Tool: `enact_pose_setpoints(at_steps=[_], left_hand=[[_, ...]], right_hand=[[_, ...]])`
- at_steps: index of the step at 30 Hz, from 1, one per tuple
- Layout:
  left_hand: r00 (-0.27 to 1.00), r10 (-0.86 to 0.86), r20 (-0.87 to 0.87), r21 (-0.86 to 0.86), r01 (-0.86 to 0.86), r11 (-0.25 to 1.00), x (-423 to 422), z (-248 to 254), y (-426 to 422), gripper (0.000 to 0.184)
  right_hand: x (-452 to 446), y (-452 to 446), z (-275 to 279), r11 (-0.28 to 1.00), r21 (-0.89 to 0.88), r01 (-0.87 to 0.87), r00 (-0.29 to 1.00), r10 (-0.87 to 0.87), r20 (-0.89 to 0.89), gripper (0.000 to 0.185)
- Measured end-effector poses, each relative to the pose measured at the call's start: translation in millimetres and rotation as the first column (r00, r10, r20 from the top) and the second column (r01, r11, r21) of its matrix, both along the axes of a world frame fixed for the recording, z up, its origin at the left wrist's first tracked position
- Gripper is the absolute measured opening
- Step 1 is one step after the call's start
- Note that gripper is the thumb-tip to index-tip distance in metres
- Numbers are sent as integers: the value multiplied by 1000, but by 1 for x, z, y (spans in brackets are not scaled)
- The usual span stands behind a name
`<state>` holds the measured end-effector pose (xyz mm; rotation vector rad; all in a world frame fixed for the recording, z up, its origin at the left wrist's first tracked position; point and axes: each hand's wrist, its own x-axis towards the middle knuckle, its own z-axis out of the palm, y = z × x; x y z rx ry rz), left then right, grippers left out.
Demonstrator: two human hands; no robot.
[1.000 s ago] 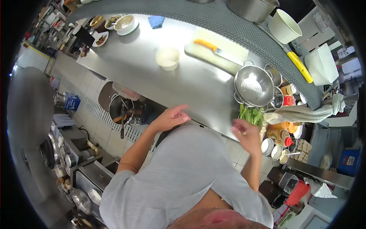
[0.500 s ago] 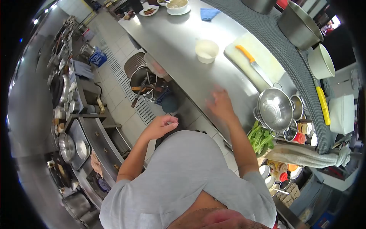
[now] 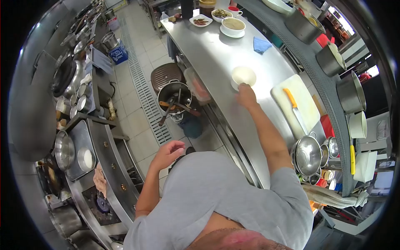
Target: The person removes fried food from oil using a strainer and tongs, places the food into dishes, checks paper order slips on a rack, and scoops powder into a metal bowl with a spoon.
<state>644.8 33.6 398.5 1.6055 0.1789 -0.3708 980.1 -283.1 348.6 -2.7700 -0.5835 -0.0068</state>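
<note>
My right hand (image 3: 246,96) reaches over the steel counter (image 3: 221,62), its fingers closed at the near rim of a white bowl (image 3: 243,76). The bowl rests on the counter. Near my waist, my left hand (image 3: 168,153) hangs in the air with nothing in it, fingers loosely curved and apart. A white cutting board (image 3: 287,98) lies to the right of the bowl, with an orange-handled knife (image 3: 295,106) on it. Beyond the bowl is a folded blue cloth (image 3: 261,44).
At the counter's far end stand a soup bowl on a saucer (image 3: 233,26) and a plate of food (image 3: 201,20). Metal colanders (image 3: 308,156) sit at the right. A pot of utensils (image 3: 175,98) stands low by the counter's left edge. The stove (image 3: 100,200) is at left.
My right hand has moved forward from over the counter edge to the white bowl and closed at its rim. The view has turned, shifting the counter. My left hand remains near my waist.
</note>
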Motion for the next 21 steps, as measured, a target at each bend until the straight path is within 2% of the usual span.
enact_pose_setpoints(at_steps=[3,4,7,9,13,16,18,20,21], left_hand=[[996,90,27,-53,-89,995,-2,-5,32,34],[994,103,28,-53,-101,993,-3,-5,40,34],[989,146,14,-46,-145,988,-6,-5,58,34],[983,181,15,-42,-180,983,-5,-3,66,33],[962,273,13,-54,-272,961,-8,-8,70,34],[938,347,-13,-17,-348,937,-12,-7,64,35],[912,410,-34,18,-409,912,-15,7,52,37],[914,406,2,70,-405,912,-20,18,36,39],[923,385,23,101,-385,917,-15,25,28,40]], right_hand=[[9,57,8,987,99,-129,968,103,229,19],[18,72,3,983,107,-152,962,122,245,23],[46,115,-10,999,-23,32,987,-36,-155,27],[63,126,-26,1000,-21,-19,993,16,-116,27],[83,134,-22,989,-93,-113,990,104,-93,28],[60,133,-3,968,26,-251,923,231,309,27],[31,137,3,919,214,-330,895,233,380,18],[1,135,-18,855,298,-425,895,349,276,14],[-10,132,-24,809,344,-477,878,460,134,13]])
